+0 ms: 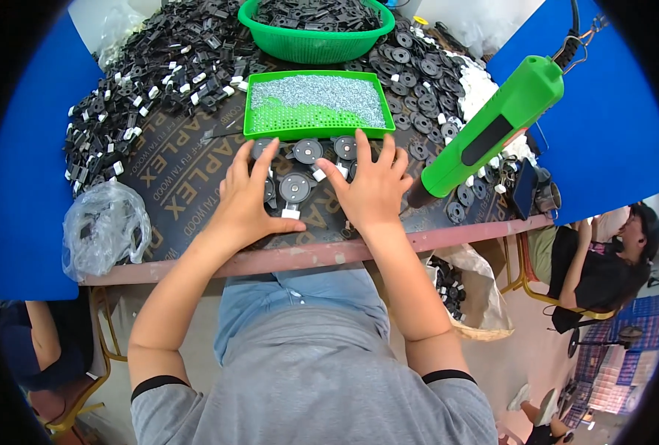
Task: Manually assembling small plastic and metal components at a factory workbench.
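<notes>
My left hand lies over the table with its fingers spread, the fingertips at a black round part near the tray. My right hand is spread too, its thumb beside a white-tipped part. Between them sits a black disc-shaped part with a white end; another black round part lies just beyond it. A further round part is by my right fingers. Some parts are half hidden under my hands. Past them stands a green tray holding small silvery pieces, which look like screws.
A green electric screwdriver hangs at the right on a cord. Behind the tray is a green basket of black parts. Heaps of black parts and black discs flank it. A clear plastic bag lies front left.
</notes>
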The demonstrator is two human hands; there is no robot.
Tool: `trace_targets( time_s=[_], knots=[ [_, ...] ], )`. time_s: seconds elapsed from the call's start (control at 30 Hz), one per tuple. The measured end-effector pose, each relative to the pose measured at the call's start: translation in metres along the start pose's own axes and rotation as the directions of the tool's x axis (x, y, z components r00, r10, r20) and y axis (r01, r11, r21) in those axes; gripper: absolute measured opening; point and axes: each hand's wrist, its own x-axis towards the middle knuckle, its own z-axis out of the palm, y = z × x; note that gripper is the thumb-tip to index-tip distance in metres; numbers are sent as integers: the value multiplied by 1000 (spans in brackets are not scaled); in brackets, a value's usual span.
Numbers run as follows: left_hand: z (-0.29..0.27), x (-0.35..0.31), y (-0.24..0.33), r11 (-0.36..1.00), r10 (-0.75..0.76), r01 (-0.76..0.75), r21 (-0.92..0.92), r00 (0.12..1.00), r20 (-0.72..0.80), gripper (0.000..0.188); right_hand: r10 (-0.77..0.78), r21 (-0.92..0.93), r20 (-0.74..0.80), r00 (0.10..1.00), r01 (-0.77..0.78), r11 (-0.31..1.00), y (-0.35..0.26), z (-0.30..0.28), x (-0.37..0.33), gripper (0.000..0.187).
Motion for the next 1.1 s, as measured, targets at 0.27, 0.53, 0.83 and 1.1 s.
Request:
trace_targets(
  time_s=[0.27, 0.53, 0.83, 1.1],
  knots=[
    [15, 21, 1, 995, 98, -95, 23, 984, -152, 100, 2, 173, 154, 988, -29, 984, -25, -6, -4, 60],
    [9, 21, 8, 987, 51, -60, -151, 997, -63, 89, 81, 472, 226, 971, -182, 863, -25, -13, 0, 49],
    [26, 27, 7, 919, 12, -40, -393, 997, -74, 87, 259, 559, 88, 962, -263, 787, -22, 0, 3, 44],
    [39, 23, 31, 207, -166, 103, -973, 984, 68, 81, 279, 697, 61, 958, -241, 676, -19, 1, -4, 22]
  ],
)
